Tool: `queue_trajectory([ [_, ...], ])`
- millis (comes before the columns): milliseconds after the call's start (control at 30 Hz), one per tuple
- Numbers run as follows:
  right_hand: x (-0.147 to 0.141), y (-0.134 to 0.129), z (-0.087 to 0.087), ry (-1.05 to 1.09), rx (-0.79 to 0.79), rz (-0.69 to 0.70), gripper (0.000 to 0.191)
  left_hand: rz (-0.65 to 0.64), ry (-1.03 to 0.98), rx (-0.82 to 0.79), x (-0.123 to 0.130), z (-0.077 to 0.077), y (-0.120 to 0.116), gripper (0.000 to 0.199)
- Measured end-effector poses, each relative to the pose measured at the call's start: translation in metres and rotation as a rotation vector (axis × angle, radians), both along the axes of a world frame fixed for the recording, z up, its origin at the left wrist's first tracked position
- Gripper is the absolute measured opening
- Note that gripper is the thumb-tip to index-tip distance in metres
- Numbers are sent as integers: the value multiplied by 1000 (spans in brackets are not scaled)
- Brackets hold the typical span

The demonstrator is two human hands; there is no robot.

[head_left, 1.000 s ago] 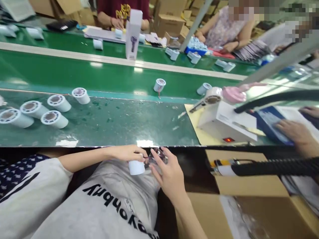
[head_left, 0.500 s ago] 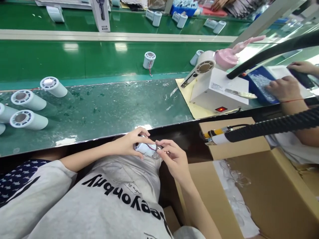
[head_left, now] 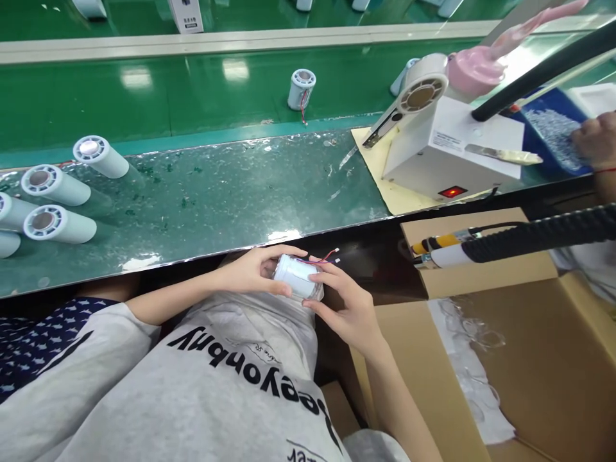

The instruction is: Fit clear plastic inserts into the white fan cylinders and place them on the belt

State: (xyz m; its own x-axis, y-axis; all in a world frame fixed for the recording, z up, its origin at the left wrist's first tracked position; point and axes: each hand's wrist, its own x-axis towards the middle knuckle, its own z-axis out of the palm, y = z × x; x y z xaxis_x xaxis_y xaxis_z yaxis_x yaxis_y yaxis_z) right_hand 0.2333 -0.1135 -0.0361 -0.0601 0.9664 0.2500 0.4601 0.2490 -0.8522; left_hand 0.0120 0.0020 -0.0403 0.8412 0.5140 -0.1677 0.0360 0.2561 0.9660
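Our cylinder [head_left: 293,274] is pale blue and smooth, clear plastic [head_left: 316,292] at its four-o'clock end, thin wires [head_left: 326,259] poking out towards two o'clock. We hold it over our lap, left hand [head_left: 253,271] gripping its nine-o'clock end, right hand's [head_left: 350,304] fingers grasping the four-o'clock end.

left hand [head_left: 250,271] and right hand [head_left: 353,308] face each other, fingers [head_left: 289,251] curved, both forearms [head_left: 180,295] bare and angled inward.
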Motion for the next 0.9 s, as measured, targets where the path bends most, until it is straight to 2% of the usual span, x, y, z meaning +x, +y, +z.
queue_trajectory([
  [167, 3, -5, -2, 95, -29, 40, 35, -77, 32, 183, -4, 8, 3, 85],
  [300, 2, -7, 1, 141, -73, 33, 37, -129, -8, 313, -5, 12, 6, 79],
  [467, 2, -8, 7, 231, -185, 32, 40, -148, -38, 418, -7, 10, 7, 75],
  [633, 1, -8, 11, 330, -309, 22, 45, -155, -55, 472, -9, 7, 7, 75],
  [900, 0, -5, 10, 466, -460, -16, 46, -162, -52, 466, -10, 8, 6, 72],
])
